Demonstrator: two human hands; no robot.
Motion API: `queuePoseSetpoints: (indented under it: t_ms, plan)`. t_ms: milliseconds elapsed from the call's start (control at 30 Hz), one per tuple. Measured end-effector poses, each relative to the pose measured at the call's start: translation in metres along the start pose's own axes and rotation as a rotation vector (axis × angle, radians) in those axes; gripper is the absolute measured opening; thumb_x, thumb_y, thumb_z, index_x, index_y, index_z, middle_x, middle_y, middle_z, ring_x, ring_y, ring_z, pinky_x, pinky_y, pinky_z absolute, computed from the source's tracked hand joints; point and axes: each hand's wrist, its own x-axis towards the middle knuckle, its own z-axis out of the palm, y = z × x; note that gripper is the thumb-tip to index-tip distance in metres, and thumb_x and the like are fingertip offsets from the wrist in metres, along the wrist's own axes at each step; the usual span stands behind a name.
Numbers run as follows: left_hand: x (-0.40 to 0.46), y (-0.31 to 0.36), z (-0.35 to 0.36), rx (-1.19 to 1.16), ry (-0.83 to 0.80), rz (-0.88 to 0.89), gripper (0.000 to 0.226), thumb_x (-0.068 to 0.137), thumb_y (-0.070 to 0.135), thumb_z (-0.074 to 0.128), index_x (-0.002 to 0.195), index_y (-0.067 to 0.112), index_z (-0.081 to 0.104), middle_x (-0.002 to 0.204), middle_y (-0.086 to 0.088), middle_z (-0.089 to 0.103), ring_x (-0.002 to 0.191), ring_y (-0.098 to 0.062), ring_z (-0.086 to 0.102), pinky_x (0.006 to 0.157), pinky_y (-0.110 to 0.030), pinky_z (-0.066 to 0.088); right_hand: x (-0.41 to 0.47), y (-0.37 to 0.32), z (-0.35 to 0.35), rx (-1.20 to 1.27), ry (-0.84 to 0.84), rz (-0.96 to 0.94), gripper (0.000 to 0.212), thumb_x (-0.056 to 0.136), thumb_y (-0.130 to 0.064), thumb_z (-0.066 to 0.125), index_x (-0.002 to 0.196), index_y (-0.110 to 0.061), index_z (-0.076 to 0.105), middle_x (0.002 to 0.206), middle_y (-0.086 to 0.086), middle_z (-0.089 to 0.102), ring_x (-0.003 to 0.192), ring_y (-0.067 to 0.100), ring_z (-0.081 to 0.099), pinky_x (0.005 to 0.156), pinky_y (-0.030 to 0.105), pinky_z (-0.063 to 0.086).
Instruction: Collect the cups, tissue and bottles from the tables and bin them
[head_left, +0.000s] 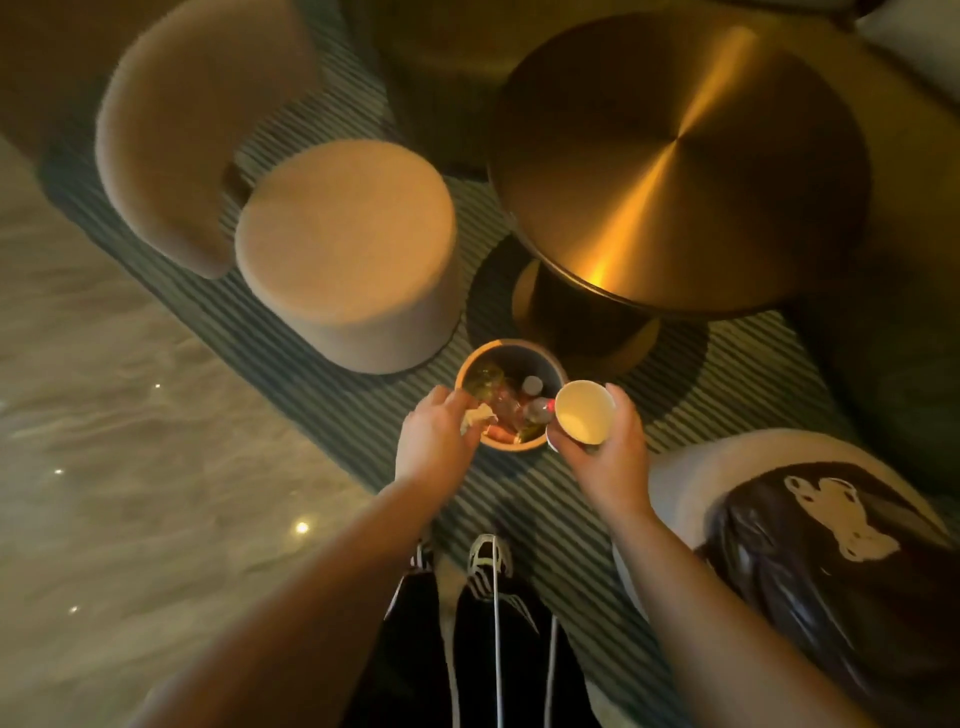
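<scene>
Nearest the camera, two shoes stand on a striped rug, with dark trousers below them. At the right a dark jacket lies on a pale seat.

Both forearms reach forward over the rug. The left hand hovers over the near left rim of the bin, its fingers curled round a crumpled tissue held just above the opening. The right hand grips a paper cup by its side, mouth tilted toward the camera, at the bin's right edge.

The bin stands on the rug and holds bottles; one white cap and one red cap show among them, beside something greenish.

Beyond the bin, a round stool sits to the left with a curved chair back behind it. To the right stands a round brass table on a pedestal.
</scene>
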Motion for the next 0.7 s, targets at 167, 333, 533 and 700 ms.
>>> queuePoseSetpoints:
  t_ms: [167,333,533,700]
  plan:
    - [0.074,-0.023,0.023,-0.022,-0.12,0.029,0.026,0.086,0.031,0.062,0.111,0.023,0.06,0.108,0.004,0.057,0.096,-0.015,0.056,0.085,-0.034,0.05,0.045,-0.009,0.039,-0.006,0.077,0.108,0.087,0.07,-0.034,0.082,0.14,-0.017,0.034,0.134,0.006,0.047,0.122,0.022,0.048,0.095,0.037,0.046]
    - [0.113,-0.045,0.042,-0.03,-0.259,-0.002,0.057,0.084,0.04,0.065,0.135,0.026,0.043,0.131,0.001,0.053,0.114,-0.017,0.054,0.096,-0.038,0.048,0.07,-0.005,0.075,-0.012,0.094,0.194,0.088,0.07,-0.037,0.082,0.141,-0.02,0.033,0.136,0.003,0.048,0.123,0.02,0.048,0.098,0.038,0.047]
    - [0.117,-0.068,0.036,-0.097,-0.236,0.067,0.065,0.09,0.048,0.051,0.145,0.031,0.02,0.147,0.002,0.038,0.134,-0.014,0.034,0.107,-0.031,0.03,0.078,0.0,0.097,0.001,0.038,0.243,0.11,0.069,-0.041,0.081,0.151,-0.024,0.01,0.155,0.003,0.027,0.141,0.021,0.029,0.107,0.032,0.028]
    - [0.111,-0.066,-0.001,-0.002,-0.201,0.105,0.067,0.093,0.055,0.039,0.148,0.025,0.017,0.155,-0.004,0.025,0.143,-0.018,0.017,0.114,-0.049,0.024,0.055,-0.017,0.082,-0.048,0.095,0.268,0.096,0.082,-0.05,0.066,0.152,-0.026,0.005,0.159,0.0,0.017,0.145,0.019,0.018,0.112,0.035,0.025]
